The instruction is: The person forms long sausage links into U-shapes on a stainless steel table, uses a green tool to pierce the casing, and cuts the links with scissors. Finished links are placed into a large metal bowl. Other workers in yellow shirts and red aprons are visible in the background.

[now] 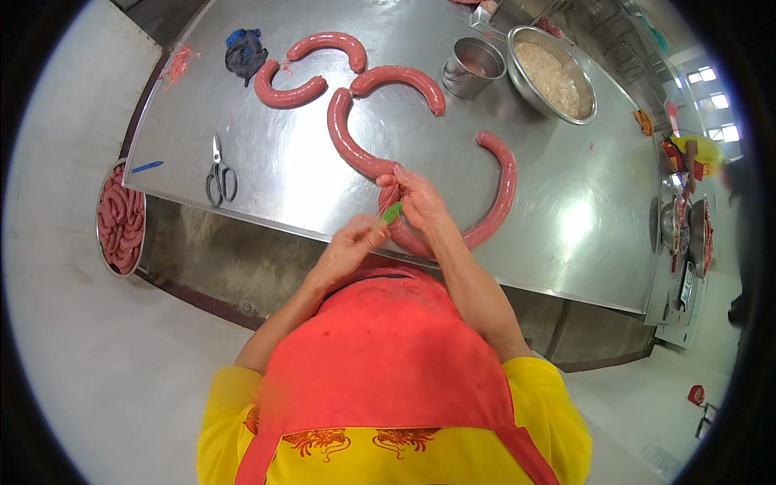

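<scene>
At the steel worktop's (566,242) near edge, the right hand (420,206) pinches the long curved red sausage's (493,210) end shut. The left hand (352,246) grips a small green tie (392,212); cinch it tight against the casing

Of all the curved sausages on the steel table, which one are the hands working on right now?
The large sausage at the near edge, a wide hook; both hands grip its end, by a green strip. The four others lie untouched farther back.

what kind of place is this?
Likely a sausage-making workshop or meat-processing kitchen: curved raw sausages lie on a large steel table, a tub of more sausages sits on the floor, and a metal bowl of filling stands nearby.
</scene>
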The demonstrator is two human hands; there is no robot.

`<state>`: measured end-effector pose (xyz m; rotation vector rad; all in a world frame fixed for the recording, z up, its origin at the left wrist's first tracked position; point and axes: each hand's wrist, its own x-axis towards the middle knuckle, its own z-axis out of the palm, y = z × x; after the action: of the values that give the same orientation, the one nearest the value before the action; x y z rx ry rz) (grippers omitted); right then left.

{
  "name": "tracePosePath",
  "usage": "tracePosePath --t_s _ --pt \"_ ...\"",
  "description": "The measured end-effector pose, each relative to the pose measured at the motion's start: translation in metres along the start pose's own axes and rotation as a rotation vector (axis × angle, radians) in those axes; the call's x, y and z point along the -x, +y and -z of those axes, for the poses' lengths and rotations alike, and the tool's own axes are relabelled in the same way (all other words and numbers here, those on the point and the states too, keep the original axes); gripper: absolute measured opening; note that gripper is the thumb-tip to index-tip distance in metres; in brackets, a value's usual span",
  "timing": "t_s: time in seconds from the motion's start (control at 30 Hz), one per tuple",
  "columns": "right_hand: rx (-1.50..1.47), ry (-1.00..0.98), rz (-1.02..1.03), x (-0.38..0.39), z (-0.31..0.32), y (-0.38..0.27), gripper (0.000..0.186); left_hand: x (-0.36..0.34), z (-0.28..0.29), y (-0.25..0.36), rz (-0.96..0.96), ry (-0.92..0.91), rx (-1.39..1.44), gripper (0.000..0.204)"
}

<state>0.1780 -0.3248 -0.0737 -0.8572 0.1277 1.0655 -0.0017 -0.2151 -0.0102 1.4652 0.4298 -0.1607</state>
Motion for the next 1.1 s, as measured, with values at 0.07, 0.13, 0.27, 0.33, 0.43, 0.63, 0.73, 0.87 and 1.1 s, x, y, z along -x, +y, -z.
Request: tracePosePath --t_s 0.07,0.13,0.27,0.33,0.43,0.63,0.73,0.87,1.1 --pt "0.185 0.022 0.094 -0.002 -0.004 0.010 0.013 0.006 0.015 0.046 -0.217 0.215 0.113 0.038" --pt "0.381 0.042 0.212 -0.007 -0.006 0.022 0.012 0.022 0.053 0.117 -0.463 0.400 0.433 0.033" --pt "0.532 0.138 0.099 -0.022 0.005 0.021 0.015 0.086 0.188 0.200 -0.931 0.706 0.772 0.037" --pt "0.541 0.040 -0.041 -0.029 0.009 0.014 0.016 0.088 0.232 0.158 -0.680 0.793 0.536 0.036" --pt "-0.044 -0.072 -0.276 -0.024 0.018 -0.002 0.009 0.093 0.238 0.058 -0.015 0.729 0.060 0.039" --pt "0.307 0.255 0.007 0.019 0.016 0.016 0.061 0.068 0.130 -0.011 0.072 0.432 -0.568 0.028" --pt "0.446 0.263 0.290 0.031 0.015 0.034 0.076 0.003 0.093 0.000 -0.184 0.307 -0.441 0.035" --pt "0.383 0.221 0.377 0.036 0.018 0.041 0.075 -0.068 0.050 0.009 -0.237 0.103 -0.936 0.034" --pt "-0.031 -0.124 -0.242 0.021 0.008 0.000 0.025 -0.040 0.011 0.027 -0.086 -0.225 0.191 0.042"
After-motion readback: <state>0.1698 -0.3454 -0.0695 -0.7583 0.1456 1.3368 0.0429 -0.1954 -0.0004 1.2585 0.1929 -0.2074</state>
